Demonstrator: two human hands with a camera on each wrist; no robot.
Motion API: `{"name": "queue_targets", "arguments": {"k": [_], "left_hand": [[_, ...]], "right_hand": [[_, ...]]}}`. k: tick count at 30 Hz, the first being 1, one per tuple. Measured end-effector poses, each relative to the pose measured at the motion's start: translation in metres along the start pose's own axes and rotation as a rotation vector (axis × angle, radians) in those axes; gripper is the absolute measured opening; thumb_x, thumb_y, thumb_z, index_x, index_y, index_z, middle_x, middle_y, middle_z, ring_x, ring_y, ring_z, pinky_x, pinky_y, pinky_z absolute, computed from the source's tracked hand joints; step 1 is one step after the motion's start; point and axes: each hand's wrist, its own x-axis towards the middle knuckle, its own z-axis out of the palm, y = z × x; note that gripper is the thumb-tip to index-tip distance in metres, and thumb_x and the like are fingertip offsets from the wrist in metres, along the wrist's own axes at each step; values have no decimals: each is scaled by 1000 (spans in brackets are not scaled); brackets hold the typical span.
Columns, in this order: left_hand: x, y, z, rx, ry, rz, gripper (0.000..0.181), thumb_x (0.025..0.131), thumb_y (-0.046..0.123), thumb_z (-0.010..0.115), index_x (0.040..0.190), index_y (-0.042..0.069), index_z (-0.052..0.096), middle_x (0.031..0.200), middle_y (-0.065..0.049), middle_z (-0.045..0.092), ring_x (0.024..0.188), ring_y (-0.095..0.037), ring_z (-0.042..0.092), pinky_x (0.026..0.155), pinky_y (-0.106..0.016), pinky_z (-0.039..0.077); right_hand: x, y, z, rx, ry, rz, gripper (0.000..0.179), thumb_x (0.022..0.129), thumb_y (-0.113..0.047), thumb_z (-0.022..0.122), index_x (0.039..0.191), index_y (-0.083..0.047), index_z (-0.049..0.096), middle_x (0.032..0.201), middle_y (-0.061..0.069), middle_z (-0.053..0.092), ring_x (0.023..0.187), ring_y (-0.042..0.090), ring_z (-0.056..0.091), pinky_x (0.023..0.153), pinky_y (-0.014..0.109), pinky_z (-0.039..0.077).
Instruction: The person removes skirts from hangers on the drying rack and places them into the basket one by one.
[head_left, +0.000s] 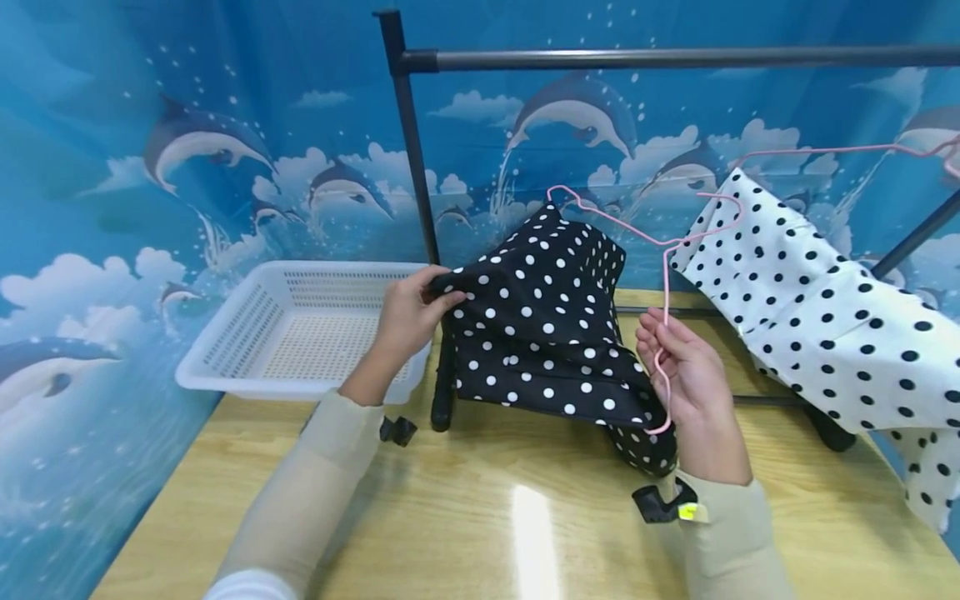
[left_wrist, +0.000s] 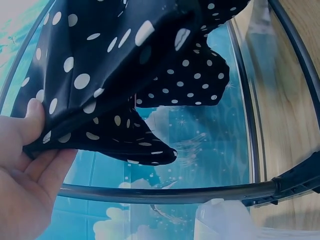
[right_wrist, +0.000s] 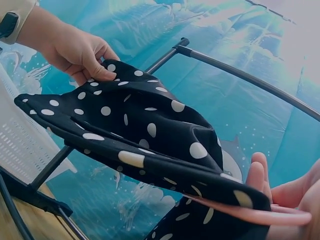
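Observation:
My left hand pinches the left edge of a black garment with white dots between thumb and fingers. In the left wrist view the cloth hangs down from this pinch in folds. A pink hanger lies partly inside the garment, one end coming out at the top and the other at the lower right; cloth hides its middle. My right hand holds the hanger's side near that lower end, with the palm turned up. The right wrist view shows the pink hanger running under the dotted hem towards the fingers.
A white plastic basket stands at the left on the wooden table. Behind the hands rises a dark metal rack. At the right hangs a white garment with black dots, on another pink hanger. A blue dolphin curtain covers the back.

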Motion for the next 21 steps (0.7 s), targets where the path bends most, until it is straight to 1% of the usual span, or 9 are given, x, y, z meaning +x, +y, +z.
{"name": "queue_targets", "arguments": {"k": [4,8,12,16,21], "left_hand": [[1,2,2,1,17,0,20,87,14,73,103,2,69,97,-15,71,82,-24,70,71,-36,57],[2,5,4,-8,15,-5,21,87,13,73,104,2,69,99,-15,71,84,-24,70,72,-34,58],[3,5,3,-20,12,-25,21,87,10,72,105,1,68,102,-16,71,86,-25,70,74,-34,58],[3,3,1,-14,7,-35,21,87,10,72,106,1,68,103,-16,71,88,-25,70,75,-35,58],[4,1,0,-7,-1,-39,21,87,11,72,106,2,68,103,-15,71,88,-25,70,74,-35,58]], "right_hand": [[0,-1,0,-12,10,-13,19,99,6,45,103,7,63,94,17,69,79,22,69,71,24,57],[-1,-4,2,-59,16,-29,15,98,6,48,103,5,61,95,16,70,79,20,70,71,23,57],[1,-3,5,-85,34,-26,12,96,8,52,103,4,61,96,15,72,77,19,71,70,23,57],[2,2,6,-79,49,-32,11,95,8,54,101,4,62,95,14,72,76,20,71,70,23,57],[3,6,4,-77,38,-37,14,96,7,51,99,3,64,94,14,72,76,20,71,71,23,57]]}}
